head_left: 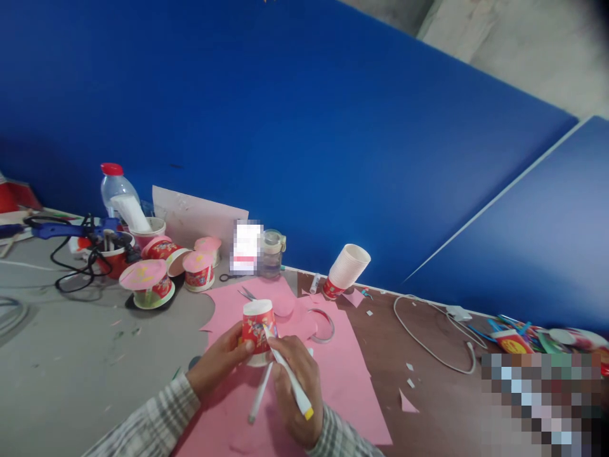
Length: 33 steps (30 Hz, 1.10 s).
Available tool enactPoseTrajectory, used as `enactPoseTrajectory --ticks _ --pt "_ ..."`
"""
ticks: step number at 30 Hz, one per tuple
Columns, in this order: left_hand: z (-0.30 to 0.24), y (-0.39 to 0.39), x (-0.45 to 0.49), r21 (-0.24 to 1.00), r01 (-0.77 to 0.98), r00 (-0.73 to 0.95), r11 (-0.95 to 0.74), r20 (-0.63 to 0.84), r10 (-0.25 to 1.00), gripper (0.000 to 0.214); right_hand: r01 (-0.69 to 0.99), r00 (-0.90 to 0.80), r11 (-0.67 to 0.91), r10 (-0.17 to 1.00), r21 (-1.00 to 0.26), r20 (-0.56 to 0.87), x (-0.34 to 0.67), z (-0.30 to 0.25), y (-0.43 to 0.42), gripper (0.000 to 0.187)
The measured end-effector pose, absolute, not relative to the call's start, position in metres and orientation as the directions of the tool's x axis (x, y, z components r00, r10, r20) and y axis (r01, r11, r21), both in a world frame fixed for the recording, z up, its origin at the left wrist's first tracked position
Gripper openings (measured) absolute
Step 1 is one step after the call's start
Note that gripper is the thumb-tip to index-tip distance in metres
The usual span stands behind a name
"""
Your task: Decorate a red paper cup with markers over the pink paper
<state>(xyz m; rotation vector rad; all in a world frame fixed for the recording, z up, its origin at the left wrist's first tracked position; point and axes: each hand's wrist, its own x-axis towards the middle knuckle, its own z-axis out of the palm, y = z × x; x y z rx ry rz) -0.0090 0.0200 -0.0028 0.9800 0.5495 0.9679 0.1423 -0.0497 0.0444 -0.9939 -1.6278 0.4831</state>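
My left hand (219, 360) grips a red patterned paper cup (257, 329), upside down, standing on pink paper (342, 368). My right hand (297, 387) is closed round a white marker with a yellow end (291, 376), its tip touching the cup's side. A second white stick or pen (259, 393) lies under my hands on the pink sheet. Small scissors (247, 293) lie just beyond the cup. Both sleeves are checked.
At the left stand several red cups with pink paper lids (147, 279), a blue glue gun (66, 230) with black cord, and a water bottle (117, 190). A stack of paper cups (346, 270) lies tipped at the centre. A white cable (428, 330) lies on the right. A blue wall (304, 127) stands behind.
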Motion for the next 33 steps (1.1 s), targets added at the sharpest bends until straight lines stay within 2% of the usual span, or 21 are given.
enactPoseTrajectory --ticks 8,19,27,33 --pt "0.0008 0.0209 -0.0100 0.903 -0.383 0.485 0.193 0.020 0.874 0.038 0.341 -0.048 0.601 0.779 -0.723 0.625 0.1416 0.0445 -0.0507 0.030" --pt "-0.0039 0.0198 -0.0087 0.874 -0.431 0.474 0.225 0.007 0.881 0.040 0.371 -0.012 0.552 0.807 -0.747 0.590 0.1433 0.0449 -0.0483 0.030" --pt "-0.0029 0.0205 -0.0086 0.886 -0.422 0.454 0.193 0.023 0.891 0.038 0.361 -0.053 0.601 0.777 -0.713 0.628 0.1430 0.0441 -0.0508 0.027" --pt "0.0000 0.0209 -0.0085 0.893 -0.404 0.452 0.201 0.003 0.892 0.041 0.383 0.014 0.569 0.784 -0.728 0.620 0.1441 0.0460 -0.0505 0.028"
